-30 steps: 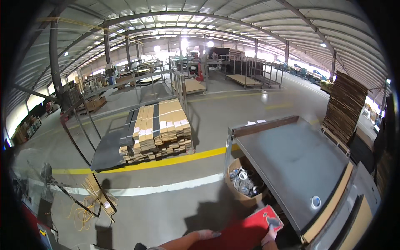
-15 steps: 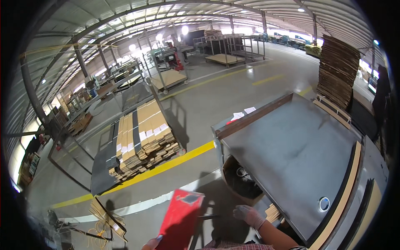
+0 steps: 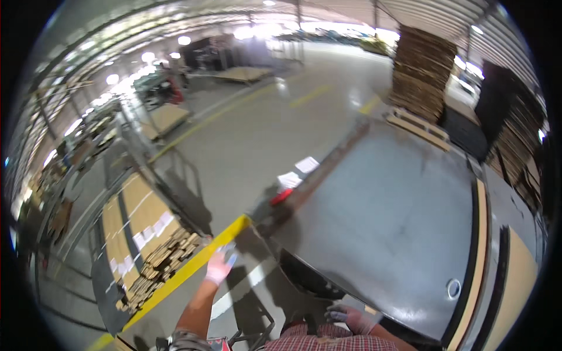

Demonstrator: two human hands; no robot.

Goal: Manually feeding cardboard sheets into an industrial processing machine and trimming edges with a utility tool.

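Note:
My left hand, in a pale glove with bluish fingertips, reaches forward over the floor, left of the grey-topped worktable. It holds nothing and its fingers are apart, slightly blurred. My right hand, also gloved, is low beside the table's near edge, fingers loosely stretched with nothing visible in them. Part of a red panel shows at the lower edge under my left forearm. On the table's far left edge lie white paper sheets and a small red object. A white ring lies near the right corner.
Long tan strips with black edging run along the table's right side. Bundled tan boards with paper labels sit on a cart at left, beside a yellow floor line. A tall brown stack stands beyond the table.
My left hand has let go of the red panel and moved forward and up. The panel has dropped toward the lower edge. The view has turned right, and my right hand stays near the table edge.

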